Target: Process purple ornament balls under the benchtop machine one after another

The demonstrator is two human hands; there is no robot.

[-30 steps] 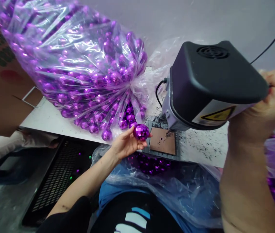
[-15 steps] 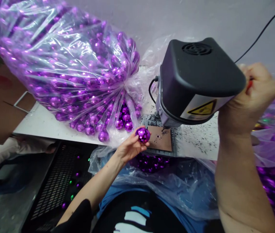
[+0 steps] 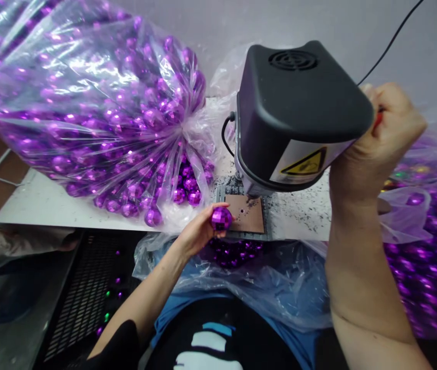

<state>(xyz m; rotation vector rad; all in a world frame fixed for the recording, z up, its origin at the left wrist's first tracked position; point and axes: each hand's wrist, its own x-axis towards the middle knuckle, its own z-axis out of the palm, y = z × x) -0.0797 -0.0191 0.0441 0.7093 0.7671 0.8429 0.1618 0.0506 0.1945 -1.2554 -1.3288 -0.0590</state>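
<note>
My left hand (image 3: 196, 232) has its fingers closed round a shiny purple faceted ball (image 3: 221, 219), held over the left front corner of a brown board (image 3: 255, 220). The board has a small dark hole and lies on a dark grey metal base (image 3: 267, 226). Above it stands a black-hooded drill press (image 3: 306, 108) with a yellow warning label; its lower tip shows just over the board. At the machine's right side, my right hand (image 3: 385, 131) is wrapped round a handle, mostly hidden, of which a small red part (image 3: 378, 117) shows.
A big clear bag (image 3: 98, 123) of purple balls fills the left of the white table (image 3: 49, 198). Dark shavings are scattered near the base. An open plastic bag (image 3: 280, 288) with purple balls hangs before me. More balls (image 3: 422, 277) are at right, a black crate (image 3: 83, 288) at lower left.
The whole scene has shifted left as my head turned. The purple ball has come slightly nearer to me relative to the board. My right hand stays on the handle.
</note>
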